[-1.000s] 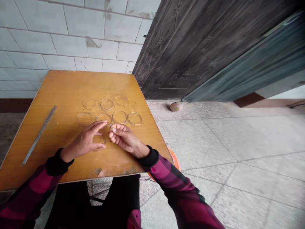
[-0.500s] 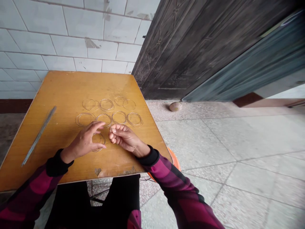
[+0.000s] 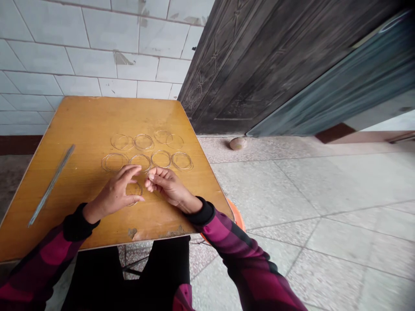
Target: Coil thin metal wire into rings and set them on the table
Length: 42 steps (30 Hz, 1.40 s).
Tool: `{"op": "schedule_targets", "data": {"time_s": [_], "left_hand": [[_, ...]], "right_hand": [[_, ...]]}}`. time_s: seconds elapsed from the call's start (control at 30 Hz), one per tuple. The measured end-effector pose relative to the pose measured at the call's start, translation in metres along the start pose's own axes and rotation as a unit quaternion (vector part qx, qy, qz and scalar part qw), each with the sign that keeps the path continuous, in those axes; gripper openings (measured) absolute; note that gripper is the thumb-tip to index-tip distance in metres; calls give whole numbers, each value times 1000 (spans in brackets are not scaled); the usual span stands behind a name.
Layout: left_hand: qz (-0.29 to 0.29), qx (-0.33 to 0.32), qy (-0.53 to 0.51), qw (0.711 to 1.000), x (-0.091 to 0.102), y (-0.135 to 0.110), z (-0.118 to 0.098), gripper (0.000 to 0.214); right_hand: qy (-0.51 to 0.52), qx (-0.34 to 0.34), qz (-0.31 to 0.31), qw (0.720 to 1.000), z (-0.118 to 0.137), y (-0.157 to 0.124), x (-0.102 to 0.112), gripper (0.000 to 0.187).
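Observation:
My left hand (image 3: 113, 192) is held low over the wooden table (image 3: 97, 116), thumb and fingers apart in a curved C shape. Between its thumb and fingers shows part of a thin wire ring (image 3: 142, 190), which looks to lie on the table; the palm hides the rest. Just to the right, my right hand (image 3: 167, 186) has thumb and fingertips pinched together. Whatever sits in that pinch is too fine to make out. Beyond both hands, several coiled wire rings (image 3: 170, 160) lie in two rows, the faint far ones partly overlapping.
A bundle of thin straight wires (image 3: 51, 185) lies slanted on the table's left side. White wall tiles (image 3: 100, 30) and a dark carved door (image 3: 233, 90) stand behind. A rounded stone-like object (image 3: 237, 144) rests on the floor; an orange stool (image 3: 238, 214) edges out at right.
My right hand has moved slightly left and up, its fingers still pinched. My left hand keeps nearly the same pose. The whole view has shifted a little.

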<state>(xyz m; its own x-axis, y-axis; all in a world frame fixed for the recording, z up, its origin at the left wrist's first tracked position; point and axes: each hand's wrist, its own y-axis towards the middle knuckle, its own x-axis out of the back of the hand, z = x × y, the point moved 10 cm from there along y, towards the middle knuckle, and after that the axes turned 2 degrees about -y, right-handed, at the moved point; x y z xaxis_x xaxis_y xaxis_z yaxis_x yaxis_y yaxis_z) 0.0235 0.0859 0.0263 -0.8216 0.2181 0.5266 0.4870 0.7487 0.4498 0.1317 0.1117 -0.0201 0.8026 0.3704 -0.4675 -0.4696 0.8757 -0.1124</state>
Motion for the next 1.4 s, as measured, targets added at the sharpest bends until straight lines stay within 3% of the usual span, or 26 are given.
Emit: {"op": "schedule_targets", "data": {"time_s": [0.57,0.8,1.07,1.27,1.4], "left_hand": [[-14,15,1,1000,-2,-1,1,72],[24,11,50,998,-5,-1,0,84],[52,-6,54,997,-7,0,-6,74],[48,-2,-15,999,-2,-1,-2,87],[37,10,-65,997,3,0,0,82]], "right_hand": [[-27,25,-4,999,-1,2,2,28],[20,-30,32,999,-14,-1,-5,25],[41,-92,48,994,-23,-3,-9,27],[98,-78,59,990,-12,-1,-6,24],[133,-79,62,986,-10,0,-3,24]]}}
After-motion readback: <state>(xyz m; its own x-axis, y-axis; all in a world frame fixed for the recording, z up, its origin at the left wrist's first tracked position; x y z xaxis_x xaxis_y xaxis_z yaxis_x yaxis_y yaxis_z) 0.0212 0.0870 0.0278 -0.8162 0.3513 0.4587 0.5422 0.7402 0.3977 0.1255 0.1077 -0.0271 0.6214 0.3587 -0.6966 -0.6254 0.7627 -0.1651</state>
